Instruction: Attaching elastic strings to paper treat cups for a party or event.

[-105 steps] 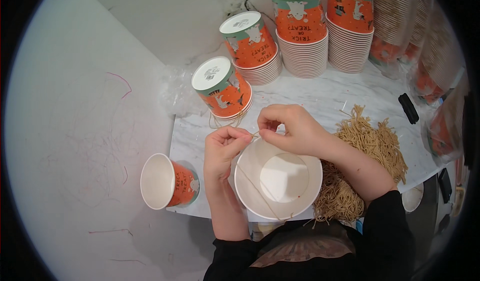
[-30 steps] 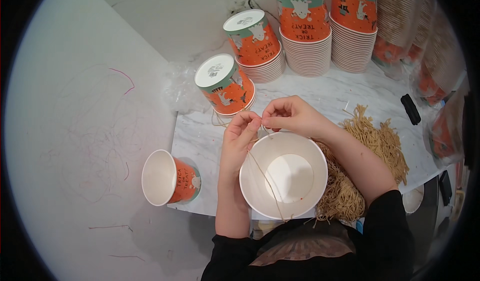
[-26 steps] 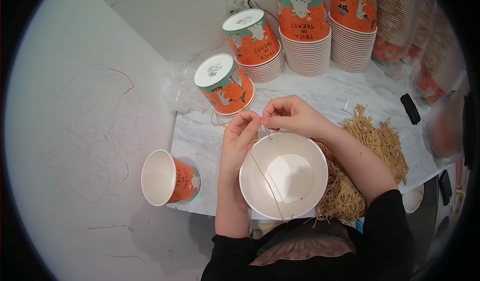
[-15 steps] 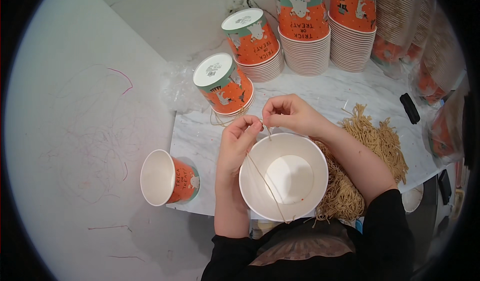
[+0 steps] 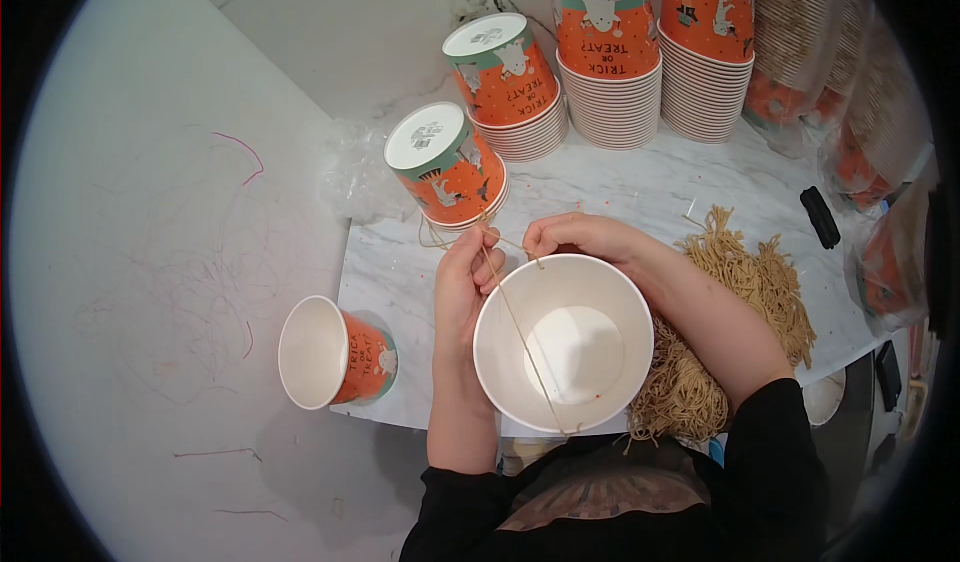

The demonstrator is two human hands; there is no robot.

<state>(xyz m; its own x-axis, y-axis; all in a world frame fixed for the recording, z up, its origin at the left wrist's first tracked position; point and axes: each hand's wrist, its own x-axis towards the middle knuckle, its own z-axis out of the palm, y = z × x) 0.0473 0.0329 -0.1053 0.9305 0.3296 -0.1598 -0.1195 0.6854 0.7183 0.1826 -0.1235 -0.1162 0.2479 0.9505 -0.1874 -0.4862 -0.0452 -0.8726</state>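
A white-lined paper bucket [image 5: 632, 332] is close in front of me, its mouth facing up. A thin tan cord [image 5: 524, 340] crosses over its mouth and meets the rim at the near and far sides. My left hand [image 5: 466, 274] is closed, pinching the cord just beyond the bucket's left rim. From there, a short length of cord slants to a hole in the far rim. My right hand [image 5: 573, 236] is curled against that far rim, gripping the bucket; some of its fingers are hidden behind the wall.
An orange-and-green bucket [image 5: 365, 362] stands upright at the table's left edge. Upside-down stacks of buckets [image 5: 610, 92] line the back. Bundles of tan cord [image 5: 755, 287] lie at right, by a black object [image 5: 820, 217]. Bagged buckets [image 5: 885, 262] fill the far right; clear plastic [image 5: 360, 172] lies left.
My left hand has moved slightly left and away from the right hand, stretching the cord between them. My right hand has dropped toward the far rim. The bucket has shifted slightly up and left.
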